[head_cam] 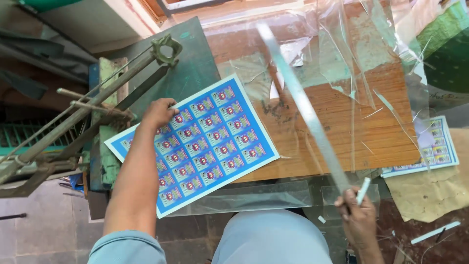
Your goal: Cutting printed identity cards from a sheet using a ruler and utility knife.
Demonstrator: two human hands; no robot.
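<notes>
Head view. Left hand (159,112) pressing flat, fingers spread, on the upper left edge of the blue printed sheet (195,142). Sheet lying at an angle across the left part of the wooden tabletop (342,137), its lower corner overhanging the near edge, its left corner just beside the green lever cutter (97,112) at the left edge. Right hand (359,217) hovering beyond the near edge, fingers closed around the lower end of a long clear strip (305,105) and, apparently, a small white stick (364,190); motion blur limiting certainty. Strip slanting up toward the far edge. Clear film offcuts (351,63) covering the far right corner. Second printed sheet (437,146) resting at the right edge.
</notes>
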